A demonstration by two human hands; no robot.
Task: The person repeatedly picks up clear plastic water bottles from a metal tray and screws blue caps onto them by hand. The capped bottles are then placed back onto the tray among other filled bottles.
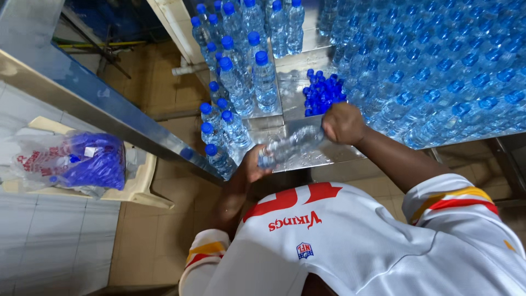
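A clear plastic water bottle (291, 144) lies sideways over a shiny metal table (298, 66). My left hand (253, 165) grips the bottle's end nearest me, where a bit of blue shows. My right hand (343, 124) is closed over its far end. Just beyond my right hand a small heap of loose blue caps (323, 94) rests on the table. Several capped bottles (241, 77) stand upright to the left of the heap.
A dense mass of blue-capped bottles (438, 71) fills the right side. A metal beam (98, 101) runs diagonally at the left. Below it a clear bag of blue caps (90, 160) sits on a cream plastic chair (139, 183). The floor (153, 235) is tan tile.
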